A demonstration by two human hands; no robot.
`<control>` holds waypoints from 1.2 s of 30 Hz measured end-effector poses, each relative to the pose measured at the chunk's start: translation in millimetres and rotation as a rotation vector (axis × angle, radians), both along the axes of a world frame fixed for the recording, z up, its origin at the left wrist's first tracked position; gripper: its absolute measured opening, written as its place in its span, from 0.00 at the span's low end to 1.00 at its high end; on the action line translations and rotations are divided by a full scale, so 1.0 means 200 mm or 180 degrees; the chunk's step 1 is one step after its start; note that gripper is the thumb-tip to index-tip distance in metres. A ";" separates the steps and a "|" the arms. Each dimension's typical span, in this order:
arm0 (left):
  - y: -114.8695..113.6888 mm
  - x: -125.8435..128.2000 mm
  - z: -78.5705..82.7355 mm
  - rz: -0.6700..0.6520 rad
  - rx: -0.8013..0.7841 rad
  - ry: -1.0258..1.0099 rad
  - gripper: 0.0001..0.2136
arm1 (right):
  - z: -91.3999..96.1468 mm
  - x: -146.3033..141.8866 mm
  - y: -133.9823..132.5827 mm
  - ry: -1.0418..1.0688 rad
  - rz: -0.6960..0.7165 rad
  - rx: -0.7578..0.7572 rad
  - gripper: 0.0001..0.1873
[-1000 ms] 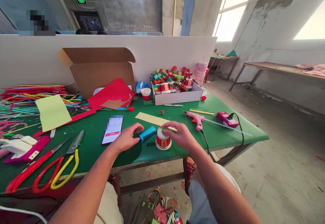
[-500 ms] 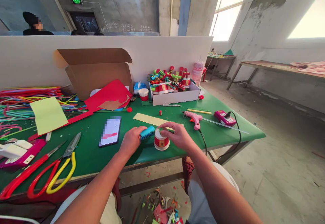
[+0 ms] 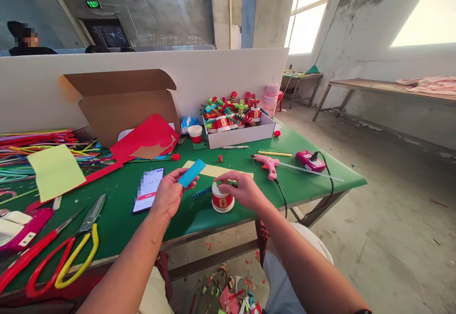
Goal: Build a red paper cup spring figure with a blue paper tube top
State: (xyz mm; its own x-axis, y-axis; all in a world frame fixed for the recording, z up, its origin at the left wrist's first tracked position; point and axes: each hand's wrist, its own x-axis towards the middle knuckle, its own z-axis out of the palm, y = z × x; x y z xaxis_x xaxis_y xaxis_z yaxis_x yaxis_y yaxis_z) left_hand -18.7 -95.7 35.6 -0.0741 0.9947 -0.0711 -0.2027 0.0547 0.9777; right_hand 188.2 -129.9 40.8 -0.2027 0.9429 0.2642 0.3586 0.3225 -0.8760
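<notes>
The left hand [image 3: 170, 194] has fingers clamped on the blue piece [image 3: 192, 173]; pinch lightly, avoiding creases. Steady the cup [image 3: 223, 202] with the right hand [image 3: 245, 190], whose grip I cannot tell.

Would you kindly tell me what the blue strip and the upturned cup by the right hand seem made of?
Blue strip: probably matte card, possibly foam, from its glare-free face and straight edges. Upturned cup: likely smooth paper, perhaps plastic, given its flared white rim.

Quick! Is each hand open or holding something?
Left hand: closed, holding a blue strip.
Right hand: at the top of the nearer cup; can't tell its grip.
</notes>
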 end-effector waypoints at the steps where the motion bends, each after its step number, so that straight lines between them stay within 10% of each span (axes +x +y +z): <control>1: -0.01 0.02 0.00 -0.0019 0.0082 0.0053 0.19 | 0.00 0.00 0.00 0.0011 -0.0013 -0.0002 0.10; 11: -0.04 0.07 0.05 -0.0145 0.0858 0.1147 0.17 | -0.02 0.00 0.01 0.0117 -0.0038 0.0098 0.09; 19: 0.03 0.00 0.07 0.0120 0.0585 0.0403 0.19 | -0.01 0.00 0.00 0.0096 -0.0058 0.0074 0.10; 25: 0.06 -0.05 0.05 0.0522 0.1082 0.1365 0.10 | 0.00 0.01 -0.01 0.0098 -0.0038 0.0103 0.10; 36: 0.02 0.01 0.06 0.0107 0.0795 0.0970 0.19 | 0.00 0.00 -0.01 0.0116 -0.0058 0.0061 0.10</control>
